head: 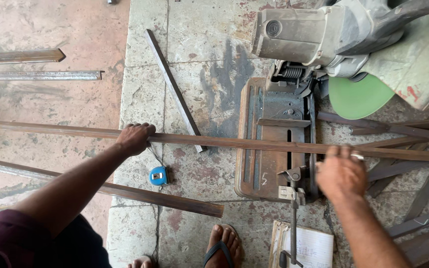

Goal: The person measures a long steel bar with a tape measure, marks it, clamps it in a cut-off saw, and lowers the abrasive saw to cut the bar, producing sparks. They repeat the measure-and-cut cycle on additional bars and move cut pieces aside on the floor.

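- Fingers of the left hand [135, 137] are curled over the long steel bar [224, 142]; the right hand [341, 173] is closed on it beside the vise.
- Bar is laid across the chop saw base [266, 164], under the raised green disc [358, 97].
- Level support (both ends) is judged advisable; fingers should be kept well apart from the disc.

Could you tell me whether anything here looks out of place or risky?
A sandalled foot stands bare-toed right beside the chop saw's base, while both hands hold the long steel bar across it.
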